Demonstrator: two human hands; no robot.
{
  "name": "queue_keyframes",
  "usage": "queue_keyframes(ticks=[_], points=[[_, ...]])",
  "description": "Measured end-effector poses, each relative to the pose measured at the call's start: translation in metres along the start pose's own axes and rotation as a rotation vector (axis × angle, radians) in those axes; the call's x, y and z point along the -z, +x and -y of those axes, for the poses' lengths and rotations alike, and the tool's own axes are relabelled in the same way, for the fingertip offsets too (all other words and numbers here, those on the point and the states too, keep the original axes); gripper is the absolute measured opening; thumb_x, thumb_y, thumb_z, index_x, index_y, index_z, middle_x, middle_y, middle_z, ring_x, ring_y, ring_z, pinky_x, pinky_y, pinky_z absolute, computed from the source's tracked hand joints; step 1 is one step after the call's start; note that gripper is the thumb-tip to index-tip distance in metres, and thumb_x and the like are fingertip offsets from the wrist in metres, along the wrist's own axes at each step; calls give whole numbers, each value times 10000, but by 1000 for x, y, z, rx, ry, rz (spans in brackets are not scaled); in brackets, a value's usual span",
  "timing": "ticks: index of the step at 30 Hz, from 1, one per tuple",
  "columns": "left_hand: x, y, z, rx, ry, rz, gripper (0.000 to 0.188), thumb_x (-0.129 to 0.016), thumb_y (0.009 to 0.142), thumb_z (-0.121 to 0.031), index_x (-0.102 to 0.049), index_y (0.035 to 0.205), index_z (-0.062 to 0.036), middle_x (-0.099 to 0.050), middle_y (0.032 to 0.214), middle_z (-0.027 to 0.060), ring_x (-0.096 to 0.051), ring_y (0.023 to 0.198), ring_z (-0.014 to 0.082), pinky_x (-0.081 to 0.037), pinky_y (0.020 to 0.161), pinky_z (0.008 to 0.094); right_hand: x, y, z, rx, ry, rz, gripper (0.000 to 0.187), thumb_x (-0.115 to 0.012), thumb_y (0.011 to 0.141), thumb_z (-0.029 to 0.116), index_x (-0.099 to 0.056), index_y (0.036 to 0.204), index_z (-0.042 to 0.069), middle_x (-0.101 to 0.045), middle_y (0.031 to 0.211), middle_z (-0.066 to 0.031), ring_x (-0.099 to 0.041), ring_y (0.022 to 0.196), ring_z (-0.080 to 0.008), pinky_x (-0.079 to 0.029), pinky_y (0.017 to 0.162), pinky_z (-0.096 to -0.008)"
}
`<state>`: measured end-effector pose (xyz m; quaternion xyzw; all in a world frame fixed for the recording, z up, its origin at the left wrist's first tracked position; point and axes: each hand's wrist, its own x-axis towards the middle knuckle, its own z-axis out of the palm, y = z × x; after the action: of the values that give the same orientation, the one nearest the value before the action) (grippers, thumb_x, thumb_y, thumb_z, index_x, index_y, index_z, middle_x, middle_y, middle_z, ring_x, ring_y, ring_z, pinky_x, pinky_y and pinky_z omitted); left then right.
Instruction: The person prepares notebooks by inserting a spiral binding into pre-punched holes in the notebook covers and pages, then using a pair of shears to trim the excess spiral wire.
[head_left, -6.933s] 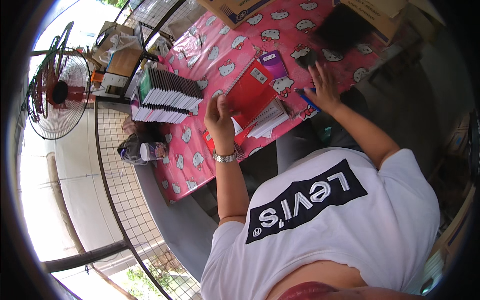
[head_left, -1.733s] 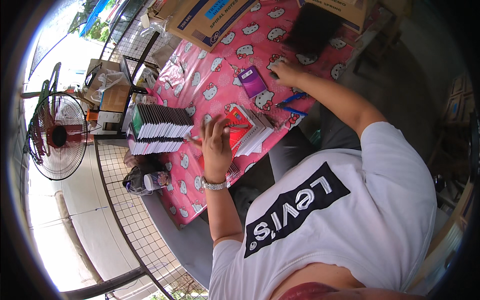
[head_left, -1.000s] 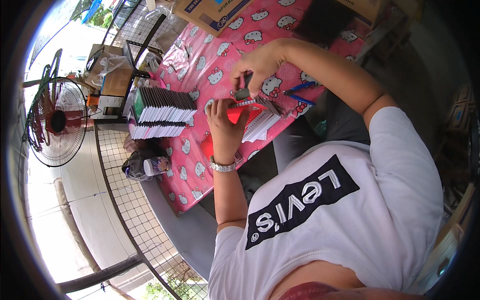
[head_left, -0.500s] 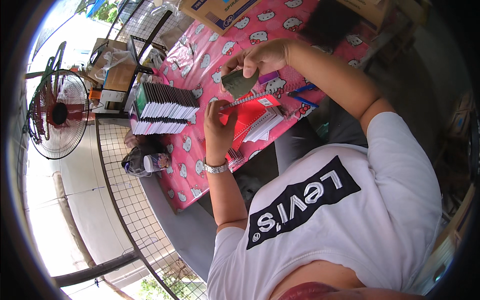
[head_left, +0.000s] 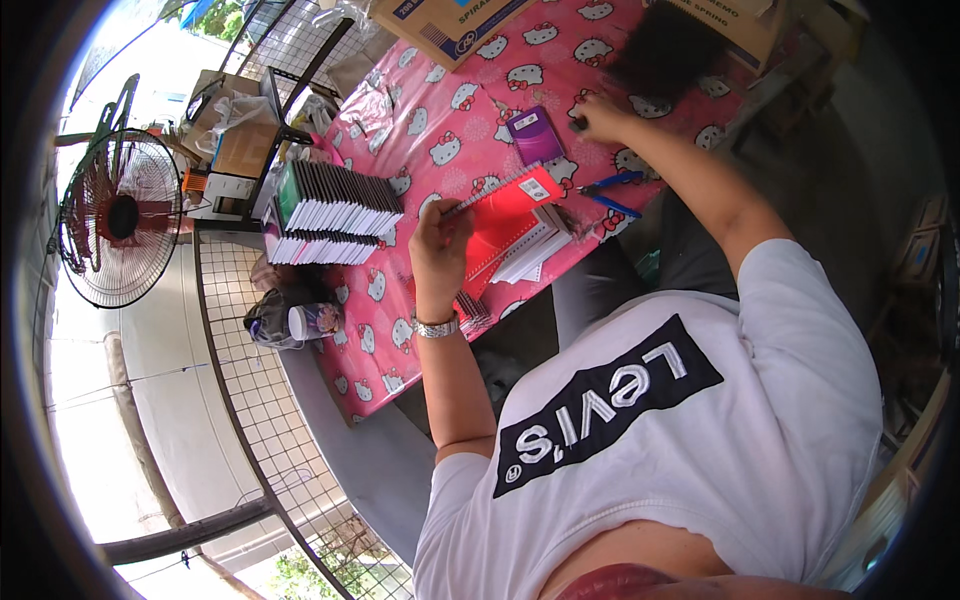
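My left hand (head_left: 440,250) is closed on the end of a red spiral notebook (head_left: 510,205), with its thumb and fingers at the coil-bound edge. Beneath it lie more red covers and a fanned stack of white punched pages (head_left: 530,255). My right hand (head_left: 605,120) is out over the far right of the table, fingers curled together. A small dark thing shows at its fingertips, too little visible to name. Between the hands lies a purple notebook (head_left: 537,137). Blue-handled pliers (head_left: 612,192) rest right of the red notebook.
Two stacks of dark-edged notebooks (head_left: 335,205) stand at left on the pink patterned tablecloth (head_left: 440,118). A heap of black coils (head_left: 665,55) lies beyond my right hand. Cardboard boxes (head_left: 450,25) stand at the back; a white-lidded jar (head_left: 315,322) sits at the left edge, a fan (head_left: 120,215) farther left.
My right hand has moved right and away from the red notebook; the dark green flat piece it held no longer shows clearly. The purple notebook is uncovered. My left hand keeps its grip.
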<state>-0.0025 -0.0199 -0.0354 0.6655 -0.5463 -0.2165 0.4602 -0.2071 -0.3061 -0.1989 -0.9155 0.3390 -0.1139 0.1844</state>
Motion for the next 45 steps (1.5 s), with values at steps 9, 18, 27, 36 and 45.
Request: queue_keyframes(ticks=[9,18,27,36,45], points=[[-16,-24,15,100,-234,-331,263,-638,959,-96,-589,1186,29,-643,924,65,-631,713,97,-560,615,224,-47,-144,47,185,-92,-192,581,-677,875,324,-496,1369,76,-520,1341,-163,-446,1300,-357,-332,1104,-495],[-21,-30,13,57,-182,-306,234,-596,966,-40,-574,1179,54,-629,888,50,-665,774,120,-590,669,253,69,-137,150,360,559,-535,512,-708,835,175,-566,1312,51,-582,1169,-131,-538,1122,-316,-410,1000,-441],[-24,-35,18,-23,-277,-318,225,-572,963,9,-598,1174,83,-691,994,100,-666,853,124,-567,747,257,85,-124,214,518,319,-460,515,-738,779,199,-602,1256,64,-554,1163,-117,-526,1072,-307,-425,948,-443],[-21,-42,18,-164,-12,-513,201,-602,925,40,-653,1116,74,-702,975,116,-692,829,149,-579,729,273,80,-118,219,131,1366,293,401,-665,890,229,-618,1194,-30,-650,881,-167,-645,869,-303,-500,828,-378],[41,-125,66,306,-511,-996,182,-608,938,-53,-573,1094,35,-632,904,87,-632,684,135,-581,539,272,-21,-110,59,100,295,-352,376,-706,840,215,-644,1184,78,-611,1083,-147,-595,1014,-341,-479,890,-438]])
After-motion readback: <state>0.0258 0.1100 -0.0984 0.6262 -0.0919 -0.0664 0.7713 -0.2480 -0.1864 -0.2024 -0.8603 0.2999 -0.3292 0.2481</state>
